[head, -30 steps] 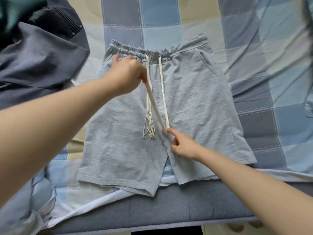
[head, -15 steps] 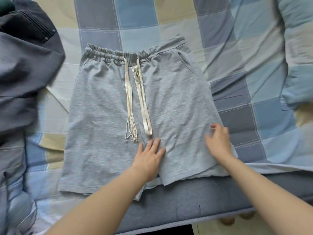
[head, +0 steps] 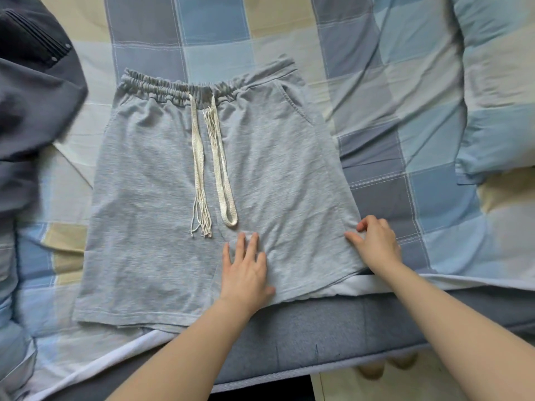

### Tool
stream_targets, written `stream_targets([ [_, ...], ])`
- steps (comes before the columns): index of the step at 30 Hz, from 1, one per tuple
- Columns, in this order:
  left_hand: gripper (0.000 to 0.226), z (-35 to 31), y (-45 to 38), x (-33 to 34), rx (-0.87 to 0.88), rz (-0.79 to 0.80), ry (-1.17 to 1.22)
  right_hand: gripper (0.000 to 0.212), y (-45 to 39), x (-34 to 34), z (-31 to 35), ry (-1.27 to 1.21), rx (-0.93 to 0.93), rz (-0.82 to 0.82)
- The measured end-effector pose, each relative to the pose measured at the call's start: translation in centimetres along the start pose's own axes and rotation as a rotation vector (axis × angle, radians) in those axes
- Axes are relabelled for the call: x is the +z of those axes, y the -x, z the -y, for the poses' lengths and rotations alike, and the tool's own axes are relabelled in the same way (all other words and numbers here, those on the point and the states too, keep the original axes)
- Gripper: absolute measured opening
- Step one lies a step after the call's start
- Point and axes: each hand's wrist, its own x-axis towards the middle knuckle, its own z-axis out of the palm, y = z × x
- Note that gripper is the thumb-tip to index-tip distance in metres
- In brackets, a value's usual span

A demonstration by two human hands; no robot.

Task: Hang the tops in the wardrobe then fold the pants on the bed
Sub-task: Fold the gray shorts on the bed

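**A:** How far are you on the pants?

**B:** Barely started, I'd say. Your left hand (head: 246,273) presses flat, fingers straight, by the crotch of the grey shorts (head: 162,221); your right hand (head: 375,241) pinches the outer leg edge. They're spread unfolded on the bed (head: 434,183), drawstring (head: 212,169) down the middle.

**A:** And around them?

**B:** Checked sheet, dark clothes (head: 31,91) far left. No wardrobe visible, so can't judge the tops.

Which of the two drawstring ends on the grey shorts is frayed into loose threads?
The left drawstring end is frayed: it splits into thin loose threads near the crotch of the grey shorts. The right drawstring end stays whole, a flat band doubled back in a loop.
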Motion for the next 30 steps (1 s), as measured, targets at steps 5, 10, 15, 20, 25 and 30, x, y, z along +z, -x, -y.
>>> stream_targets([
  [5,0.065,-2.6,0.1,2.1,0.182,-0.079,-0.128,0.021,-1.0,0.8,-0.7,0.118,-0.038,0.061],
  [10,0.013,-4.5,-0.3,2.0,0.167,-0.249,-0.057,0.014,-1.8,0.6,-1.9,-0.069,-0.146,0.075],
  [15,0.014,-3.6,0.4,2.2,0.423,-0.583,0.064,0.013,-1.5,-2.5,-5.6,-0.551,-0.167,0.057],
  [20,0.007,-5.0,1.7,2.8,0.438,-0.222,-0.113,0.022,-1.9,-1.4,-7.8,-0.579,0.076,0.119],
  [25,0.026,-8.2,0.2,1.6,0.21,0.064,0.102,0.007,-2.0,0.1,-6.6,-0.361,0.032,0.014],
  [30,0.027,-12.5,-4.3,-3.1,-0.116,0.053,1.093,0.031,1.3,-1.5,-4.7,-0.312,-0.202,0.094],
])
